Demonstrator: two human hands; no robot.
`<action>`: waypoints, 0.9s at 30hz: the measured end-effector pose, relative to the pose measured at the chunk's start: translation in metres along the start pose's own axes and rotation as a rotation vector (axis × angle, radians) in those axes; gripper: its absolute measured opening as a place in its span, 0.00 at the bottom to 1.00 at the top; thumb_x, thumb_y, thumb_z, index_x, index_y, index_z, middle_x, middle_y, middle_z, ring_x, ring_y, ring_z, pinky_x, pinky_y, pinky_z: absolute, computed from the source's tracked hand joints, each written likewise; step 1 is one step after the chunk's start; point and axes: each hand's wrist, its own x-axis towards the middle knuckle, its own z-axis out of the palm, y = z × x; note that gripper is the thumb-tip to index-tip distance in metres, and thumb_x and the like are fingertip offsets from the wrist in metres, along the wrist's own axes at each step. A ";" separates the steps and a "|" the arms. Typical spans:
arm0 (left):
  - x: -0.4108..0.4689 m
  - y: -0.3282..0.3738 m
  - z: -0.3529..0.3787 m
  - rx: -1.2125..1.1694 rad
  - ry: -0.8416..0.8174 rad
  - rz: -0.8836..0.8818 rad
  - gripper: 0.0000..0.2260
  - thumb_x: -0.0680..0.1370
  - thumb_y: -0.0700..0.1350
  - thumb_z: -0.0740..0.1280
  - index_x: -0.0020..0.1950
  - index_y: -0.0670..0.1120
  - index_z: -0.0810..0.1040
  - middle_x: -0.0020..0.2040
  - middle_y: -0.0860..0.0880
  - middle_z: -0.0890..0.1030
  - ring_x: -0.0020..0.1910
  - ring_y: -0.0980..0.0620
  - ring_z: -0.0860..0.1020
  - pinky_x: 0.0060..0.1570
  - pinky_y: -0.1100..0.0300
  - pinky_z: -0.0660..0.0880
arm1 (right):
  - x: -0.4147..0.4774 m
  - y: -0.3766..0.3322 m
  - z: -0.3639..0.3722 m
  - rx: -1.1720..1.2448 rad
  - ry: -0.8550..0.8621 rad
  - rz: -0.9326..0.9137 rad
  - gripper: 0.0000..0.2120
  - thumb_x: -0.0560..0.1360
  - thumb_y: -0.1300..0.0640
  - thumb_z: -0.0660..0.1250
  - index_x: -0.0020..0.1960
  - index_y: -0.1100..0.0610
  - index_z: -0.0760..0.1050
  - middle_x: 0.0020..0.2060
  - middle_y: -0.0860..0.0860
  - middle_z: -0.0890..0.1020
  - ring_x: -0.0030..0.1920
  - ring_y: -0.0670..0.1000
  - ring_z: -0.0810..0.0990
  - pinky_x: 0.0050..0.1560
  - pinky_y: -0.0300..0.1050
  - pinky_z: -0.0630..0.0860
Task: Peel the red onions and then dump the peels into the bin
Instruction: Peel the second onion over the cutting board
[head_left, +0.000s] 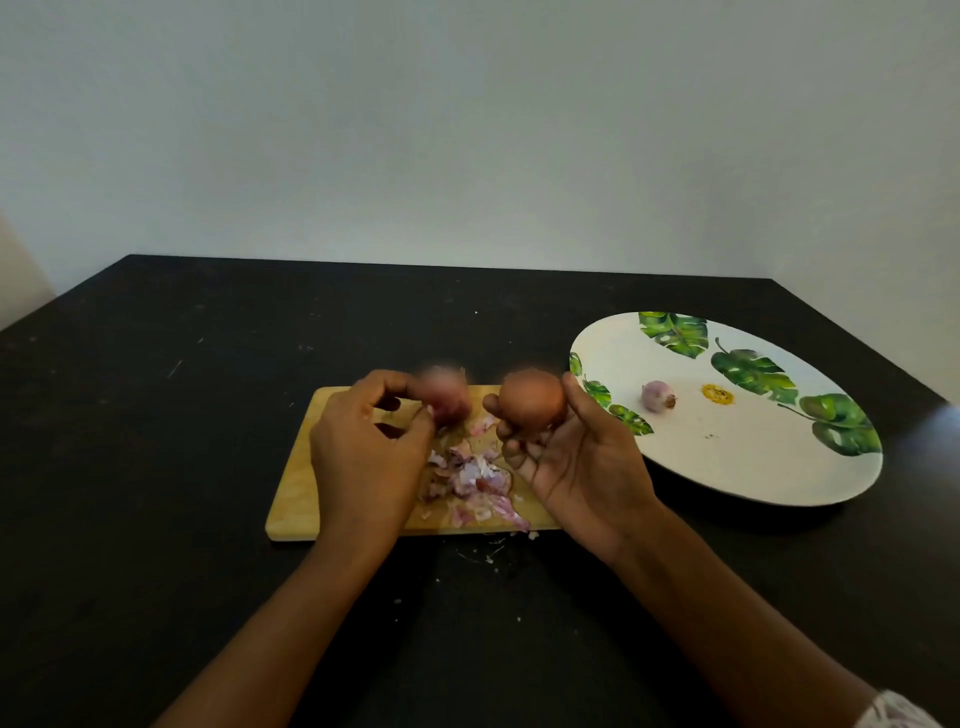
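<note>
Gripping blurred onion (445, 402), left hand (363, 452); right hand (576, 467) cupping unpeeled onion (532, 400), tip upward

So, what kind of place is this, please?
Probably a home kitchen or dining area: a wooden cutting board with red onion peels lies on a dark table, beside a leaf-patterned plate holding a small peeled onion.

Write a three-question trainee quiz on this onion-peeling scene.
1. True or false: the right hand holds the brown-skinned onion, the left hand the reddish onion.
2. The small purple onion lies on the: A) bowl B) plate C) bin.
3. Fill in: the heap of peels lies on the ____.
Key: 1 true; 2 B; 3 cutting board.
</note>
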 end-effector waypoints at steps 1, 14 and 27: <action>-0.001 0.001 0.001 -0.009 -0.011 0.013 0.12 0.71 0.41 0.72 0.41 0.58 0.75 0.42 0.59 0.78 0.44 0.63 0.76 0.37 0.78 0.70 | 0.000 0.000 0.001 -0.010 0.003 0.000 0.23 0.73 0.47 0.62 0.61 0.61 0.73 0.54 0.64 0.80 0.42 0.53 0.80 0.40 0.41 0.80; -0.010 0.002 0.005 -0.045 -0.149 0.322 0.19 0.67 0.41 0.76 0.55 0.53 0.76 0.48 0.52 0.79 0.49 0.59 0.77 0.45 0.68 0.75 | -0.001 0.006 0.001 -0.109 -0.118 -0.033 0.25 0.72 0.56 0.67 0.66 0.66 0.70 0.61 0.64 0.78 0.62 0.60 0.78 0.61 0.52 0.76; -0.011 -0.001 0.008 0.055 -0.220 0.339 0.25 0.71 0.37 0.72 0.59 0.59 0.70 0.49 0.53 0.76 0.49 0.61 0.75 0.50 0.69 0.73 | 0.000 0.005 -0.002 -0.079 -0.125 -0.055 0.25 0.72 0.65 0.66 0.68 0.61 0.69 0.63 0.65 0.76 0.60 0.61 0.80 0.57 0.52 0.79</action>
